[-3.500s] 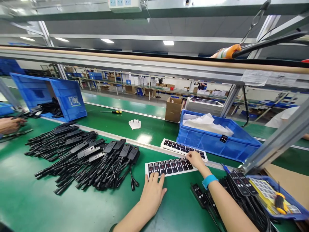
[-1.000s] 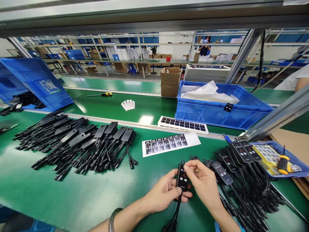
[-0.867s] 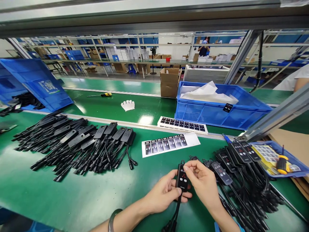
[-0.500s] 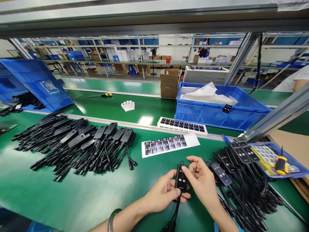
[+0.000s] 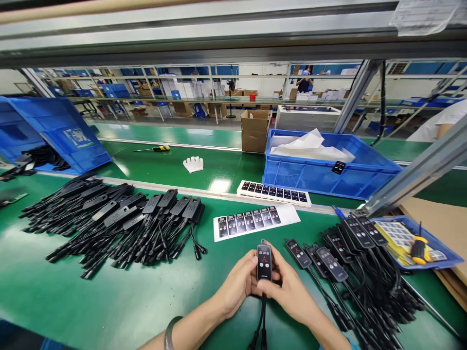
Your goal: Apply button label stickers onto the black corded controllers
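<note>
Both of my hands close round one black controller (image 5: 263,261) with red markings on its face and a cable hanging toward me. My left hand (image 5: 238,284) grips its left side. My right hand (image 5: 288,291) wraps the right side and lower end, thumb against the bottom of the face. A sticker sheet (image 5: 255,221) with a row of black labels lies on the green bench just beyond. A second label sheet (image 5: 274,192) rests farther back. To the right lies a row of labelled controllers (image 5: 330,262) with cables.
A big pile of black unlabelled controllers with cables (image 5: 120,221) covers the left. A blue crate (image 5: 328,172) holds white sheets. A small blue tray (image 5: 419,240) with a yellow tool sits at right. On the conveyor lie a white glove (image 5: 193,164), a screwdriver (image 5: 155,148) and a cardboard box (image 5: 254,130).
My right hand left the sticker sheet and both hands came together on one controller. In the last second the controller shifted left and nearer, and my right hand closed round its lower side.
</note>
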Action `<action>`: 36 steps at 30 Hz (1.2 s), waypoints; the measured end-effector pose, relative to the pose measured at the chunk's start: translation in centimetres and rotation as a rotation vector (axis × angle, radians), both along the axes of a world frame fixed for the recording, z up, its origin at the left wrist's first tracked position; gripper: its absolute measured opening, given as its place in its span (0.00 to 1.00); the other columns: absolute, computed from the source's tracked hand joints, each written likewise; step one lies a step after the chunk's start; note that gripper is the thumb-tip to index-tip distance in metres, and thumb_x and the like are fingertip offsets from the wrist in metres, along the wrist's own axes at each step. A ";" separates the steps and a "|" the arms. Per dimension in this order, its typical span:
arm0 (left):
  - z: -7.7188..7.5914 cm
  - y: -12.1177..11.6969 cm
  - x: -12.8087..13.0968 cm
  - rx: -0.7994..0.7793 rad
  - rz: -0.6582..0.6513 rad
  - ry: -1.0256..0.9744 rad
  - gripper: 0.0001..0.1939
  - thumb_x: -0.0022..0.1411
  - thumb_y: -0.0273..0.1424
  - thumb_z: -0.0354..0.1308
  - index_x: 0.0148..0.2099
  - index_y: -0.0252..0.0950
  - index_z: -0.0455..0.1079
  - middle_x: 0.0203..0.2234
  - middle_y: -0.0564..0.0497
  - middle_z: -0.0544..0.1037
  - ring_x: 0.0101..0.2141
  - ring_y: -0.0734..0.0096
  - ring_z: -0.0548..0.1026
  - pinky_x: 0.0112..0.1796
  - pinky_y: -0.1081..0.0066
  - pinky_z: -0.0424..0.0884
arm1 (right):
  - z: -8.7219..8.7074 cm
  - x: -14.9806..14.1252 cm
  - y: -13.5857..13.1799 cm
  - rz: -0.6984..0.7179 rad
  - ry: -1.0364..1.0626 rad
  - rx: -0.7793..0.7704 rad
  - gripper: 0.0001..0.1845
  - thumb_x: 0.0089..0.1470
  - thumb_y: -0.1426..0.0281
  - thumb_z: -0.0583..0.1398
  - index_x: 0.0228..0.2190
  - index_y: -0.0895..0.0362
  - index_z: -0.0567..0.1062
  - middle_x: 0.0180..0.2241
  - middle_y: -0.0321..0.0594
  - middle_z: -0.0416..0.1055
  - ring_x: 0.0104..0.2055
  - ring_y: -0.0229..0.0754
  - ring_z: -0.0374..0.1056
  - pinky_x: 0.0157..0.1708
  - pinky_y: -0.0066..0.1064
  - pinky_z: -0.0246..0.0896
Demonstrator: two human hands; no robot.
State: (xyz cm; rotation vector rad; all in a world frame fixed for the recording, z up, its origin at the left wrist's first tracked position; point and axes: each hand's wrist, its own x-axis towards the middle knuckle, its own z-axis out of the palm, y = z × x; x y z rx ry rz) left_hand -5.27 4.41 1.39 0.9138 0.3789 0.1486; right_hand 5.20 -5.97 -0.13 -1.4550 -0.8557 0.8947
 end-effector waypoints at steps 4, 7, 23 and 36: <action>-0.6 -0.3 0.1 0.173 0.024 0.070 0.26 0.60 0.47 0.54 0.53 0.37 0.54 0.34 0.47 0.76 0.26 0.66 0.78 0.27 0.70 0.72 | -0.7 0.4 0.0 -0.108 -0.220 0.003 0.25 0.60 0.61 0.51 0.58 0.52 0.63 0.57 0.44 0.64 0.58 0.47 0.61 0.58 0.43 0.55; -1.0 -0.5 0.2 0.253 0.028 0.087 0.28 0.58 0.49 0.55 0.52 0.37 0.54 0.34 0.49 0.75 0.23 0.69 0.77 0.25 0.71 0.72 | -1.4 0.4 0.1 -0.124 -0.387 -0.029 0.26 0.61 0.61 0.49 0.59 0.54 0.61 0.56 0.46 0.65 0.56 0.49 0.63 0.56 0.44 0.58; -1.9 4.5 -0.2 1.714 0.107 0.398 0.23 0.65 0.34 0.47 0.61 0.34 0.58 0.60 0.38 0.61 0.60 0.48 0.56 0.57 0.47 0.56 | 3.3 4.6 -3.2 -0.318 -1.457 -0.725 0.25 0.53 0.81 0.51 0.53 0.69 0.67 0.40 0.57 0.68 0.37 0.53 0.70 0.33 0.39 0.69; -3.4 4.2 0.0 2.031 0.054 0.619 0.25 0.63 0.31 0.49 0.62 0.32 0.58 0.55 0.34 0.65 0.58 0.40 0.59 0.52 0.42 0.60 | 4.3 8.2 3.9 -0.149 -1.270 -0.611 0.15 0.57 0.77 0.53 0.43 0.61 0.75 0.39 0.50 0.69 0.41 0.50 0.68 0.38 0.34 0.60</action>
